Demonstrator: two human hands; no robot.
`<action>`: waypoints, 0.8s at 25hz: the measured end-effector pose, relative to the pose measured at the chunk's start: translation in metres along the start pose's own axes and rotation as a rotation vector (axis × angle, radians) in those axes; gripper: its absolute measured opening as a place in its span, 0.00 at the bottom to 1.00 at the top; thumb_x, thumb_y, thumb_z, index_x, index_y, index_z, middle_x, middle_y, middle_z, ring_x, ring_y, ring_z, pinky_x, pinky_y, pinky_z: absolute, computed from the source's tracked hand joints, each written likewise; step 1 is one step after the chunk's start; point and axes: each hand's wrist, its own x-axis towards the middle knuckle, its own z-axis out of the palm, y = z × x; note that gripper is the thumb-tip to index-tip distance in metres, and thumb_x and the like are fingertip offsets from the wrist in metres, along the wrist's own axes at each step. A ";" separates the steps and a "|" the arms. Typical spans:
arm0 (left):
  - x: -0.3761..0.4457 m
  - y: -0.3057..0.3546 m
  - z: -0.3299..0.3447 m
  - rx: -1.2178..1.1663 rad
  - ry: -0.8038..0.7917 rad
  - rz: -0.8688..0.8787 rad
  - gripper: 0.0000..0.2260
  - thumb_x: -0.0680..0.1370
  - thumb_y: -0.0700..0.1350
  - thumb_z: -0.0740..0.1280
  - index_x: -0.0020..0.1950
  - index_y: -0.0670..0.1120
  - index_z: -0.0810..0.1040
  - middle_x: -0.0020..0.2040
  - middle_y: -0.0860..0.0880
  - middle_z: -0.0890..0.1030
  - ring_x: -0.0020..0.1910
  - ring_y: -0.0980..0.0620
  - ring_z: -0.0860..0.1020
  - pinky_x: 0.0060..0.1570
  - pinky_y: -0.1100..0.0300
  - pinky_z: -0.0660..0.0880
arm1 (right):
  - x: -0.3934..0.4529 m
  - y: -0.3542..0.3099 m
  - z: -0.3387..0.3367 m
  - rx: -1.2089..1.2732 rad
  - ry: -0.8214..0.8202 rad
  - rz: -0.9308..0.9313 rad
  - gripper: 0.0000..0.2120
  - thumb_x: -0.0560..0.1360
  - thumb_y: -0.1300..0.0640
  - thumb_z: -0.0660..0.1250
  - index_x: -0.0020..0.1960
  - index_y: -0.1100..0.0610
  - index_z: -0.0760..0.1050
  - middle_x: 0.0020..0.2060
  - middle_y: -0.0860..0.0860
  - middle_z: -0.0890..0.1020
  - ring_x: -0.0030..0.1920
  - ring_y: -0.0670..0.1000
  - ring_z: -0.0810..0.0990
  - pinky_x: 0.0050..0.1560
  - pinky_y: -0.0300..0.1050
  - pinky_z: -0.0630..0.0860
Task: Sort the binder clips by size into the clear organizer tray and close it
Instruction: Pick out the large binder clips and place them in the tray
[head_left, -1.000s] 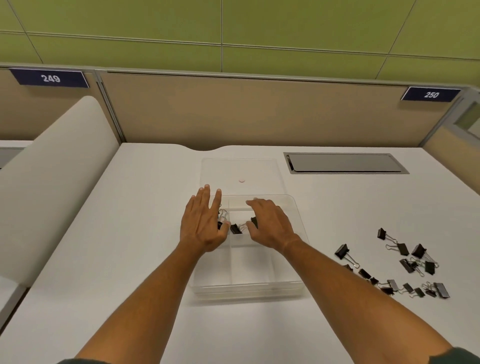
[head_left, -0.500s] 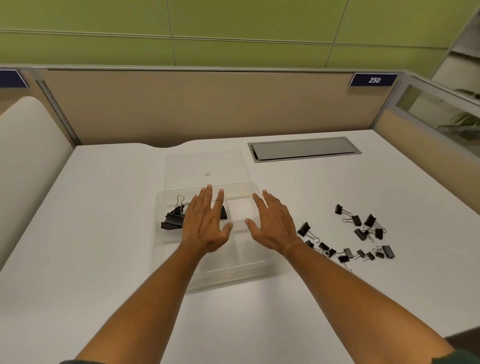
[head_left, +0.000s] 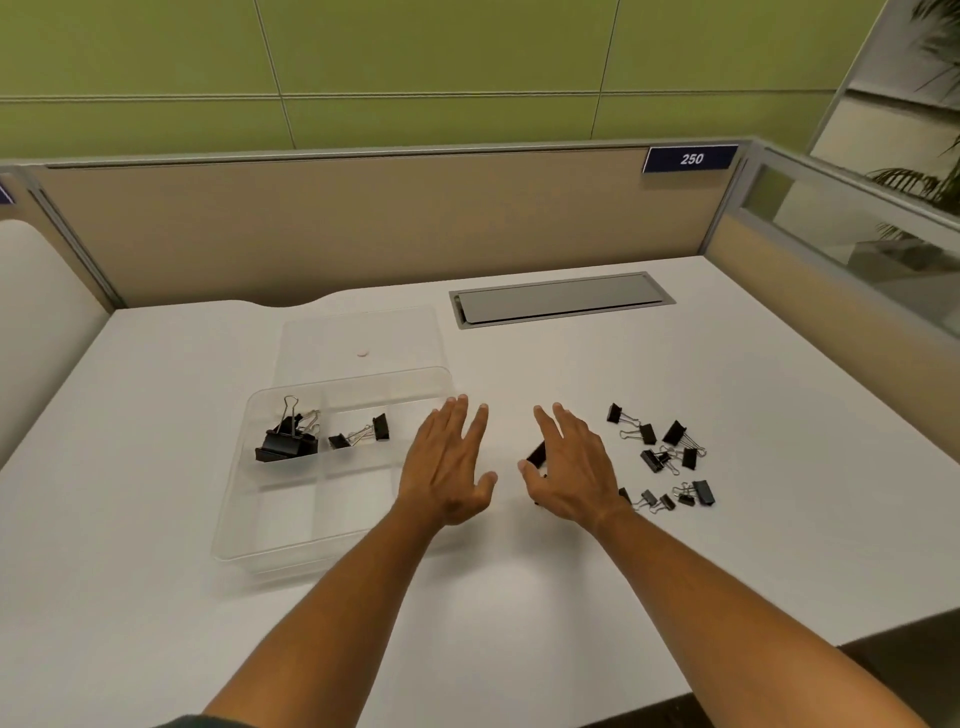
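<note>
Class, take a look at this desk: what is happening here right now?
A person is sorting binder clips into a clear organizer tray. Large clips sit in its far-left compartment, smaller ones in the next. The lid lies behind the tray. Both hands, left hand and right hand, are open over the table, heading for the loose clips.

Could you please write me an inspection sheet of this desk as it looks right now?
Surface: white desk, mostly bare.
Job's things: clear organizer tray open; large binder clips in its back left compartment, smaller clips in the next; lid flat behind it; loose binder clips scattered at right.
Clutter: nothing seen.
Grips: left hand open, empty; right hand open over one clip.
Cables: nothing seen; grey cable hatch shut.
Surroundings: beige partition, sign 250.
</note>
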 end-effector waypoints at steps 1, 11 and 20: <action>0.002 0.010 0.003 0.018 -0.009 0.016 0.37 0.77 0.60 0.55 0.79 0.49 0.42 0.79 0.43 0.43 0.78 0.45 0.43 0.75 0.51 0.41 | -0.002 0.009 -0.003 -0.005 0.000 0.000 0.37 0.75 0.43 0.61 0.78 0.52 0.51 0.77 0.57 0.56 0.77 0.57 0.56 0.74 0.53 0.56; 0.014 0.071 0.032 0.002 -0.047 0.091 0.34 0.74 0.54 0.62 0.77 0.45 0.55 0.77 0.42 0.58 0.76 0.44 0.56 0.75 0.53 0.50 | -0.010 0.065 -0.010 -0.022 -0.040 -0.031 0.38 0.74 0.43 0.61 0.78 0.54 0.51 0.77 0.57 0.56 0.77 0.56 0.54 0.75 0.53 0.55; 0.019 0.081 0.049 -0.075 -0.192 0.072 0.15 0.73 0.42 0.67 0.60 0.44 0.75 0.60 0.47 0.76 0.58 0.45 0.73 0.53 0.50 0.74 | -0.002 0.079 -0.007 -0.028 -0.092 -0.070 0.36 0.75 0.45 0.61 0.78 0.54 0.51 0.77 0.58 0.57 0.77 0.57 0.55 0.75 0.52 0.55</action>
